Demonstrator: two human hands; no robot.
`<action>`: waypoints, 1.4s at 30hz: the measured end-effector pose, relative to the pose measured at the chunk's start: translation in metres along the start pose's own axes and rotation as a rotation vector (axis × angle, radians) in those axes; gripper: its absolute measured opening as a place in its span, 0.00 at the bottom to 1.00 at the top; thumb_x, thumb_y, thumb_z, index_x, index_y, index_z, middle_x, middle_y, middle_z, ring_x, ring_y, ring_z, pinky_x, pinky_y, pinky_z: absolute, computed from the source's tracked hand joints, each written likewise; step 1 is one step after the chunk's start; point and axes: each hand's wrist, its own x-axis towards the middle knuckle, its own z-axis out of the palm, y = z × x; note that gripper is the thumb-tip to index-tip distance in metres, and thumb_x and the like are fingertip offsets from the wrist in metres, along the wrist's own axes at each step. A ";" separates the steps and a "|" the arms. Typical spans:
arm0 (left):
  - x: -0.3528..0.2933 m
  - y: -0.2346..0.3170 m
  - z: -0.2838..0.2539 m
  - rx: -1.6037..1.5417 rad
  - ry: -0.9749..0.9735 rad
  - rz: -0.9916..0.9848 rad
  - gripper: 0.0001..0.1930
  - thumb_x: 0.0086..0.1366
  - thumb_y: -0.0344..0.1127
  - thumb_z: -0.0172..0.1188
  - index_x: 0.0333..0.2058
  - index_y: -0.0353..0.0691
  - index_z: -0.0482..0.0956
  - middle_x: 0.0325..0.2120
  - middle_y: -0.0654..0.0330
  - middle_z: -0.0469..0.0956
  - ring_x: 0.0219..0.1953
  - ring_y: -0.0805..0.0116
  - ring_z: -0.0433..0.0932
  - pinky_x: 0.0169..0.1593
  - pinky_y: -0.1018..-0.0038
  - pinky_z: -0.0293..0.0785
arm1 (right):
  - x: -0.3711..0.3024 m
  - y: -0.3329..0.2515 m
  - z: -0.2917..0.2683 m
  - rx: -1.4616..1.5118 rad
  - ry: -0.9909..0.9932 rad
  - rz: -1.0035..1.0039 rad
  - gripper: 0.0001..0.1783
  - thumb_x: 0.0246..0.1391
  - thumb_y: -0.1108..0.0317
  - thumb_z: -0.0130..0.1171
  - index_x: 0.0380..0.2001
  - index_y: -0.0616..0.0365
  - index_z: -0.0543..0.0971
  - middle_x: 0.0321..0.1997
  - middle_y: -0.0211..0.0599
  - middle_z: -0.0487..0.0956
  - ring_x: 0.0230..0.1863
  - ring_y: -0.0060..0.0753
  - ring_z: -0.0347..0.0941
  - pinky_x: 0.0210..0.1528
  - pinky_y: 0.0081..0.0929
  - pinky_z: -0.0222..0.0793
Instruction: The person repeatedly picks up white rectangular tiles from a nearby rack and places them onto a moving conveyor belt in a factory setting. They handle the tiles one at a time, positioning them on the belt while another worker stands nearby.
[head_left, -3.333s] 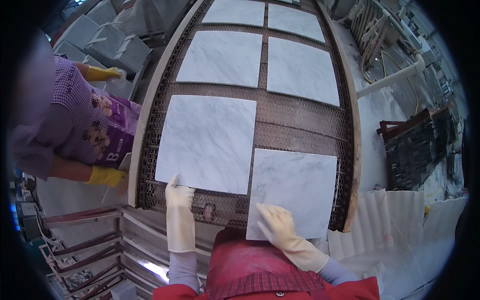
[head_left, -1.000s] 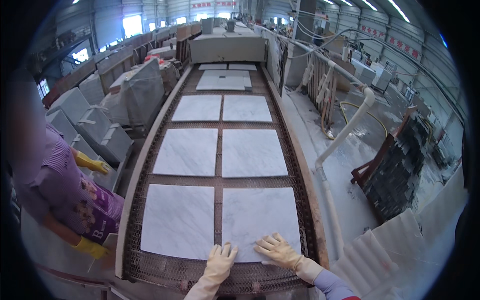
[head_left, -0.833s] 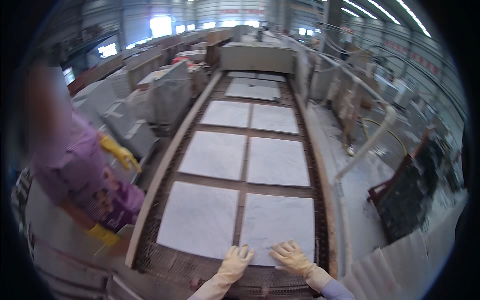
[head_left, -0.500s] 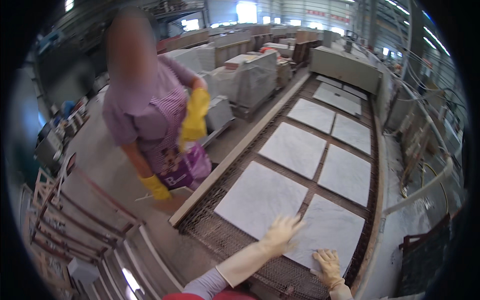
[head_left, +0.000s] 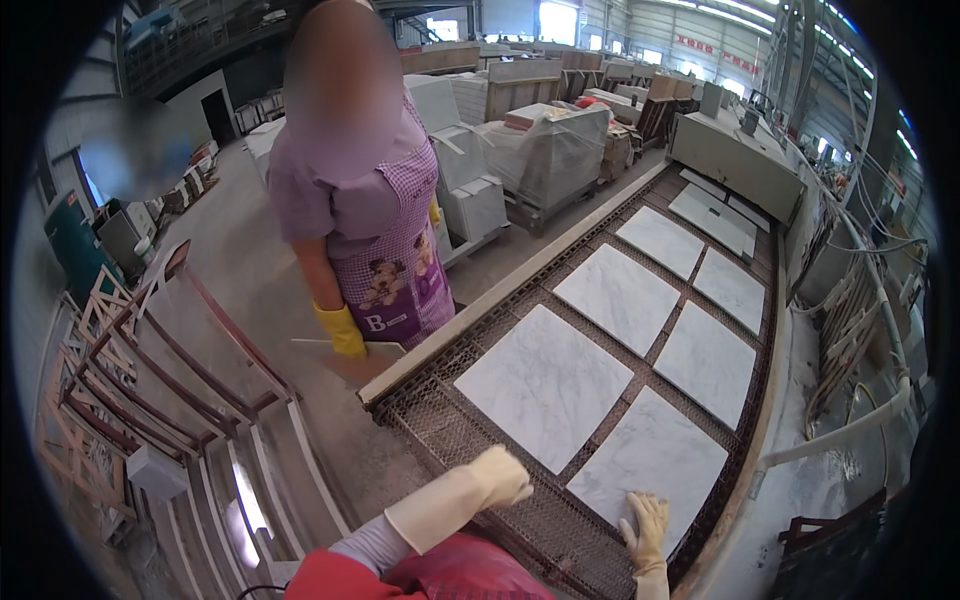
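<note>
Down at the near end of the mesh conveyor, the right hand lies flat and spread on the corner of the nearest white marble tile, gripping nothing. Left hand hovers loosely curled over the mesh beside the other near tile, holding nothing.

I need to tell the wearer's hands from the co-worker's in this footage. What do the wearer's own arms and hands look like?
Both hands wear cream rubber gloves: the left hand has a long cuff over a pale grey sleeve, the right hand shows the same glove. A red garment covers the chest. The co-worker's gloves are yellow.
</note>
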 end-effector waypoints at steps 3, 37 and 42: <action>-0.013 0.016 0.009 -0.203 -0.205 -0.118 0.26 0.70 0.56 0.43 0.35 0.42 0.84 0.35 0.51 0.83 0.42 0.48 0.80 0.52 0.58 0.72 | -0.002 0.001 0.002 0.048 0.020 0.067 0.29 0.47 0.66 0.66 0.55 0.54 0.75 0.56 0.42 0.76 0.62 0.50 0.66 0.69 0.55 0.46; -0.055 0.039 0.067 -0.341 -0.307 -0.260 0.28 0.70 0.59 0.39 0.43 0.45 0.84 0.42 0.52 0.82 0.48 0.48 0.78 0.56 0.60 0.70 | -0.006 -0.006 0.025 -0.083 0.205 0.104 0.24 0.53 0.70 0.62 0.55 0.54 0.75 0.54 0.39 0.77 0.61 0.45 0.67 0.70 0.54 0.49; -0.059 0.039 0.071 -0.320 -0.345 -0.256 0.27 0.70 0.58 0.40 0.44 0.45 0.83 0.44 0.52 0.81 0.49 0.50 0.78 0.56 0.61 0.70 | 0.000 -0.009 0.028 -0.093 0.234 0.113 0.25 0.52 0.70 0.63 0.55 0.53 0.75 0.53 0.39 0.77 0.60 0.45 0.67 0.69 0.55 0.50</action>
